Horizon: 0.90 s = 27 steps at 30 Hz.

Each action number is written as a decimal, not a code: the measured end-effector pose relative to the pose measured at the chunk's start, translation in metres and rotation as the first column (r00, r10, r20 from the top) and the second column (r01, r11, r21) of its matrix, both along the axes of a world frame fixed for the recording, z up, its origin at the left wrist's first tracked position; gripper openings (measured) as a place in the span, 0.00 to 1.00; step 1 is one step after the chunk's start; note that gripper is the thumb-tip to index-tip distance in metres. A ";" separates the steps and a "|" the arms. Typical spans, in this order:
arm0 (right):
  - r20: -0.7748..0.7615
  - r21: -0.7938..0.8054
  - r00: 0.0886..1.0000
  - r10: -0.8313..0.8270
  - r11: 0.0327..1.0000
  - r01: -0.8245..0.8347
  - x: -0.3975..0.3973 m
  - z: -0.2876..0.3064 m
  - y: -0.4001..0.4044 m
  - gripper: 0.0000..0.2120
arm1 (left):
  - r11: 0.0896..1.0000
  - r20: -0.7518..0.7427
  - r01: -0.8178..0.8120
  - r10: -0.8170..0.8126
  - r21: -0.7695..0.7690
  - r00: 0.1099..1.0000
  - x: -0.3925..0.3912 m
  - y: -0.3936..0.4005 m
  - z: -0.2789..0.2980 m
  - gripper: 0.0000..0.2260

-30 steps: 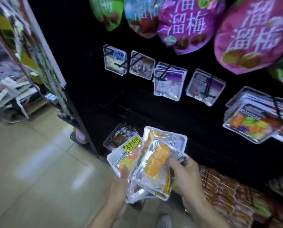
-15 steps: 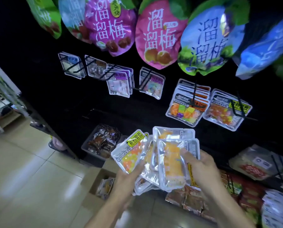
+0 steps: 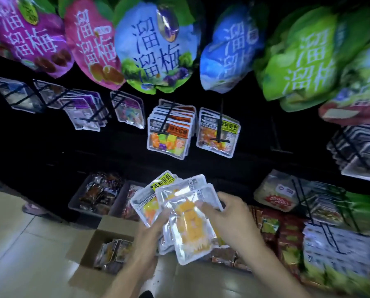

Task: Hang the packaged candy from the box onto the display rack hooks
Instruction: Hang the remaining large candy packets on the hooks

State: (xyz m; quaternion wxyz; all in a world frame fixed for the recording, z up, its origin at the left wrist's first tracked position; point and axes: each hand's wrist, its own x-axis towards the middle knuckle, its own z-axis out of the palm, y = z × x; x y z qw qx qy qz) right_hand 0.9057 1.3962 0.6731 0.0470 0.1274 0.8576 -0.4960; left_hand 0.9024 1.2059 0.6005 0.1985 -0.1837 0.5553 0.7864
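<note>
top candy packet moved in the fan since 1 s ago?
Yes. Against the yellow-label packet the left hand holds, the top packet has slid down and out of the fan, pulled by the right hand.

溜溜梅 on hanging bags (image 3: 158,50)

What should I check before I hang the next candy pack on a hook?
1. Packs held firmly: left hand holds the fanned candy packs from below, ok.
2. One pack singled out: right hand grips the front pack, ok.
3. Matching hook found: yellow-label packs hang straight above, ok.
4. Room left on that hook: cannot tell.
5. Hang hole facing the hook: cannot tell.
6. More stock: box holds packs, ok.
</note>
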 end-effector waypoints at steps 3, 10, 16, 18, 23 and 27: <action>-0.035 -0.130 0.996 -0.082 0.989 0.077 0.007 0.001 0.009 0.06 | 0.999 -0.014 0.043 -0.043 0.015 0.999 -0.009 0.011 0.002 0.28; 0.099 -0.378 0.934 -0.342 0.856 0.354 0.035 -0.007 0.005 0.06 | 0.974 0.015 0.212 -0.214 0.081 0.977 -0.029 0.041 0.011 0.22; 0.077 -0.310 0.846 -0.527 0.794 0.523 0.054 -0.007 0.007 0.05 | 0.931 -0.121 0.365 -0.363 -0.007 0.924 -0.028 0.059 0.029 0.05; 0.059 -0.286 0.809 -0.585 0.767 0.575 0.058 -0.008 0.005 0.05 | 0.932 -0.165 0.362 -0.359 -0.016 0.918 -0.034 0.067 0.024 0.08; 0.044 -0.309 0.757 -0.652 0.711 0.631 0.060 -0.005 0.005 0.04 | 0.906 -0.254 0.416 -0.421 -0.074 0.871 -0.040 0.067 0.013 0.22; 0.085 -0.330 0.722 -0.687 0.664 0.671 0.055 -0.005 -0.008 0.06 | 0.867 -0.251 0.486 -0.498 -0.116 0.830 -0.043 0.051 0.020 0.42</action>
